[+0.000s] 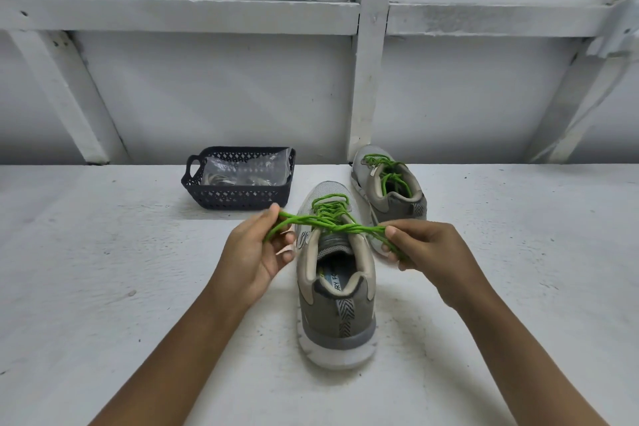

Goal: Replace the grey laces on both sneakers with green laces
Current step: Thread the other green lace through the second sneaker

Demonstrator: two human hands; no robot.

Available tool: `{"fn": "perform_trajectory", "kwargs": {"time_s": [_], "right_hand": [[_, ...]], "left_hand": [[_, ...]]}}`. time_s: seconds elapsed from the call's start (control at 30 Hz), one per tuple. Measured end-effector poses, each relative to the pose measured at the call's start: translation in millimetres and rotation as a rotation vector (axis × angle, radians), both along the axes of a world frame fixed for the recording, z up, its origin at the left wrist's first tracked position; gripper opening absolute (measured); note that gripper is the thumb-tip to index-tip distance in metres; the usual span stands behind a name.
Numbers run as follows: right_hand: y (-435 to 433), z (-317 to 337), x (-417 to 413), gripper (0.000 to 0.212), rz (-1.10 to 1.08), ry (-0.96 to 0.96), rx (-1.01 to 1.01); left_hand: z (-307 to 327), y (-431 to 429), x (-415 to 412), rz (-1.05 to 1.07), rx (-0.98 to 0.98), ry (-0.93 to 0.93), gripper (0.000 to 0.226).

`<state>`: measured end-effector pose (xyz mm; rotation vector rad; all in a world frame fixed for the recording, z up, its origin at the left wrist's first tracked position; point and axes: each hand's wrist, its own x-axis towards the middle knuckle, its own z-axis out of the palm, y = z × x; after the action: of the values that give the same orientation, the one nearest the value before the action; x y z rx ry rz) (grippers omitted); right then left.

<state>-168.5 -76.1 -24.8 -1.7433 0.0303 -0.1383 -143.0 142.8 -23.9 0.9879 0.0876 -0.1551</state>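
A grey sneaker point(337, 304) stands in front of me with its heel toward me, laced in green. Its green lace point(332, 223) is stretched sideways across the shoe's opening, the two strands crossed in the middle. My left hand point(257, 249) pinches the lace loop on the left of the shoe. On the right side, my right hand point(427, 247) pinches the other loop. A second grey sneaker point(389, 185) with a green lace point(389, 171) stands behind and to the right, untouched.
A dark perforated basket point(238, 199) stands at the back left of the white table point(103, 270); clear plastic bags with greyish laces lie in it. A white panelled wall point(224, 90) rises directly behind the table.
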Motion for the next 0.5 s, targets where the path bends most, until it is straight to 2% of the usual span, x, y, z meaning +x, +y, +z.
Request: {"fn": "perform_trajectory", "kwargs": {"time_s": [0.13,0.27,0.33,0.43,0.5], "right_hand": [[2.6,13.6,-2.7,0.019,0.084,-0.059,0.033],[16.2,23.3,-6.0,0.018,0.205,-0.135,-0.294],[22.2,26.8,-5.6,0.017,0.25,-0.187,-0.496],[29.3,34.6,-4.4,0.016,0.331,-0.205,-0.704],[32.9,39.0,-0.8,0.032,0.398,-0.16,-0.846]], "left_hand": [[3.2,3.0,-7.7,-0.065,0.575,-0.404,0.021],[7.2,0.6,-18.2,-0.207,1.027,-0.66,0.007],[9.7,0.2,-19.3,-0.212,1.279,-0.785,0.016],[17.1,-1.4,-19.4,-0.335,1.677,-0.855,0.048],[20.5,-0.6,-18.8,-0.401,1.694,-0.786,0.049]]}}
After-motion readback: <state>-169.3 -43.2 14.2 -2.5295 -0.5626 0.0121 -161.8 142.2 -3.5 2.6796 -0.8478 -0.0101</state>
